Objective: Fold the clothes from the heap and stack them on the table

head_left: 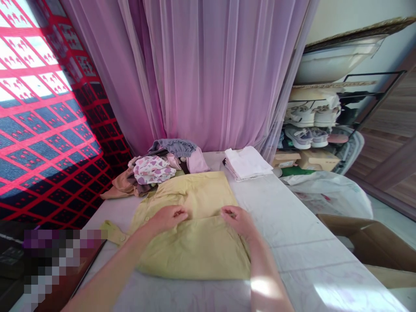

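Note:
A yellow shirt [195,255] lies spread on a pale sheet-covered surface right in front of me. Small buttons show along its left side, and a buttoned yellow strip, perhaps a cuff, sticks out at the left. My left hand [170,216] is closed at the middle of the shirt, its fingertips curled into the cloth. Level with it on the right side, my right hand [236,219] is also closed, pinching the fabric. A crosswise fold edge runs between the two hands. The fingertips are partly hidden.
Behind the shirt at left is a heap of crumpled clothes [154,170]. A folded white stack [248,162] sits at the back right. Purple curtains [208,73] hang behind. Right of the surface are a shoe rack [360,96] and an open cardboard box [373,242].

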The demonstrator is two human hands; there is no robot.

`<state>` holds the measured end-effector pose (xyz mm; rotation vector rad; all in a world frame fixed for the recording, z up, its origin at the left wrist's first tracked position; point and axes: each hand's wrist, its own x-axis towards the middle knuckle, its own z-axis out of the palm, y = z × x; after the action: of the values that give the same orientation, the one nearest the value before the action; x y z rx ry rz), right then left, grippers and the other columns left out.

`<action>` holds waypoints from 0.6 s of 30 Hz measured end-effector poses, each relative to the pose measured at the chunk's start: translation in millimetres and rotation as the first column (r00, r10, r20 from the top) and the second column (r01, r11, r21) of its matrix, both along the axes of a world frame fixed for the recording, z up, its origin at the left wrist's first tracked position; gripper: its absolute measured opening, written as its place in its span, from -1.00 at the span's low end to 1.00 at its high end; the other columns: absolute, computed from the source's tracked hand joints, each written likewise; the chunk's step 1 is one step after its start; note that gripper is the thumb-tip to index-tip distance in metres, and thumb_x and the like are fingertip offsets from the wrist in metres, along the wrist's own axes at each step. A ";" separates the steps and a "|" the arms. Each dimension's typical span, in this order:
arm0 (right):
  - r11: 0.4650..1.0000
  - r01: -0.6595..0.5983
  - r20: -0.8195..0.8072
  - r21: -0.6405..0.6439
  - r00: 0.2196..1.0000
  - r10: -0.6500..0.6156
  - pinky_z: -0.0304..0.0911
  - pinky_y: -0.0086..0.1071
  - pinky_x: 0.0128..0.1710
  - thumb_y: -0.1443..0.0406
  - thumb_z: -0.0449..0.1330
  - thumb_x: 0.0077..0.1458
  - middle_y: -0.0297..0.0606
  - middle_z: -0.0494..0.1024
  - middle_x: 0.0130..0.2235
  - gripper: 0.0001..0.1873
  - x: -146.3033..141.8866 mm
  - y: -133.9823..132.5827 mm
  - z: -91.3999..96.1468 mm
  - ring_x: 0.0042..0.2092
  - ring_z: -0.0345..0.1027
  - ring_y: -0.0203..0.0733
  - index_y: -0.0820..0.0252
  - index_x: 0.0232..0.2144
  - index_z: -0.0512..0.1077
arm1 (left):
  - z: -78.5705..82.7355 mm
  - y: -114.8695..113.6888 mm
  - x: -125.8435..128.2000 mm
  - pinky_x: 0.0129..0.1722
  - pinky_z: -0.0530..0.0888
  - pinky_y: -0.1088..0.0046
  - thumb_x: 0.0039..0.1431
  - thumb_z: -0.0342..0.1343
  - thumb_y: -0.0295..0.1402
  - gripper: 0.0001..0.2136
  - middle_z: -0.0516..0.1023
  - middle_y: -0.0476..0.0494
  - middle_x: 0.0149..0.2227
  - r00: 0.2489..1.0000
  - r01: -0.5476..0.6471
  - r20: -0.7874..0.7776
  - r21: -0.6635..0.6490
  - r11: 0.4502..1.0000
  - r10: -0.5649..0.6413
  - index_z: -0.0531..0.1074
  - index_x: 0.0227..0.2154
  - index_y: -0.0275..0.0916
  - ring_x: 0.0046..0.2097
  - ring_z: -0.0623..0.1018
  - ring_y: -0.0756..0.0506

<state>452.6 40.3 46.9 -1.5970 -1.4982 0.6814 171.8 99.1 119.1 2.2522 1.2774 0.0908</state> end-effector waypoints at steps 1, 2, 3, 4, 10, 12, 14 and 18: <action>1.000 -0.024 0.044 0.002 0.999 0.024 0.26 -0.27 -0.22 0.13 0.17 -0.05 -0.27 0.62 -0.33 -0.75 -1.3 -0.5 1.4 -0.26 0.43 -0.09 0.03 -0.37 0.59 | -5.1 -11.0 -15.7 -0.30 0.36 0.47 0.15 -0.05 -0.11 -0.70 0.59 -0.03 -0.29 1.000 -0.024 -0.014 0.001 1.000 0.024 0.49 -0.28 -0.15 -0.26 0.52 -0.08; 0.999 -0.043 0.083 -0.001 0.996 0.043 0.25 -0.27 -0.20 0.14 0.18 -0.07 -0.26 0.61 -0.32 -0.75 -2.4 -1.1 2.7 -0.25 0.43 -0.08 0.04 -0.36 0.59 | -9.6 -21.5 -30.5 -0.27 0.35 0.47 0.15 -0.05 -0.09 -0.69 0.59 -0.03 -0.26 0.998 -0.054 -0.023 -0.001 0.999 0.053 0.48 -0.24 -0.13 -0.23 0.52 -0.09; 0.999 -0.053 0.118 -0.011 0.992 0.054 0.24 -0.27 -0.17 0.15 0.20 -0.09 -0.25 0.61 -0.31 -0.75 -3.2 -1.6 3.9 -0.22 0.42 -0.08 0.05 -0.36 0.59 | -13.5 -31.3 -43.8 -0.23 0.35 0.46 0.12 -0.01 -0.07 -0.67 0.58 -0.04 -0.20 0.996 -0.085 -0.036 0.000 0.996 0.085 0.48 -0.20 -0.12 -0.18 0.51 -0.11; 0.998 -0.055 0.146 -0.032 0.987 0.059 0.23 -0.27 -0.15 0.16 0.22 -0.11 -0.23 0.61 -0.29 -0.76 -3.6 -2.1 4.9 -0.20 0.42 -0.07 0.06 -0.36 0.59 | -16.7 -40.2 -55.4 -0.20 0.34 0.46 0.08 0.03 -0.08 -0.65 0.56 -0.05 -0.14 0.990 -0.131 -0.044 0.005 0.991 0.131 0.46 -0.14 -0.12 -0.14 0.49 -0.12; 0.965 -0.166 -0.035 -0.206 0.986 0.162 0.15 -0.34 -0.33 0.07 0.19 -0.09 -0.30 0.50 -0.50 -0.72 1.4 -12.6 12.3 -0.37 0.34 -0.16 0.14 -0.58 0.50 | -23.4 -75.3 -88.4 -0.34 0.24 0.50 -0.02 0.01 -0.22 -0.83 0.38 0.03 -0.44 0.972 -0.233 -0.014 -0.006 0.973 0.233 0.37 -0.45 -0.20 -0.34 0.39 -0.05; 0.950 -0.235 -0.211 -0.206 0.959 0.191 0.11 -0.37 -0.38 -0.01 0.21 -0.11 -0.36 0.43 -0.56 -0.63 3.2 -22.8 17.5 -0.42 0.27 -0.22 0.17 -0.58 0.46 | -20.8 -82.3 -91.7 -0.36 0.22 0.51 -0.03 0.02 -0.19 -0.82 0.31 0.04 -0.45 0.977 -0.206 0.045 -0.043 0.978 0.208 0.29 -0.50 -0.21 -0.35 0.35 -0.03; 0.934 -0.287 -0.373 -0.212 0.907 0.194 0.10 -0.40 -0.40 -0.06 0.26 -0.16 -0.39 0.41 -0.56 -0.58 2.9 -36.1 22.4 -0.44 0.23 -0.27 0.19 -0.58 0.43 | -16.5 -87.5 -94.7 -0.39 0.20 0.51 -0.04 0.01 -0.17 -0.79 0.23 0.06 -0.47 0.980 -0.178 0.074 -0.088 0.980 0.184 0.21 -0.53 -0.20 -0.38 0.30 -0.01; 0.867 -0.415 -0.658 -0.277 0.739 0.143 0.09 -0.44 -0.47 -0.08 0.32 -0.19 -0.41 0.39 -0.59 -0.55 -1.1 -63.1 23.6 -0.52 0.19 -0.34 0.18 -0.57 0.41 | -8.0 -92.8 -102.0 -0.46 0.11 0.51 0.00 0.00 -0.11 -0.72 0.10 0.09 -0.52 0.991 -0.080 0.095 -0.188 0.979 0.099 0.12 -0.57 -0.19 -0.43 0.22 0.01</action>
<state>451.5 -22.8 70.5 -1.2235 -1.1360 1.6234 69.7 6.3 111.1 2.0081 1.2769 0.1166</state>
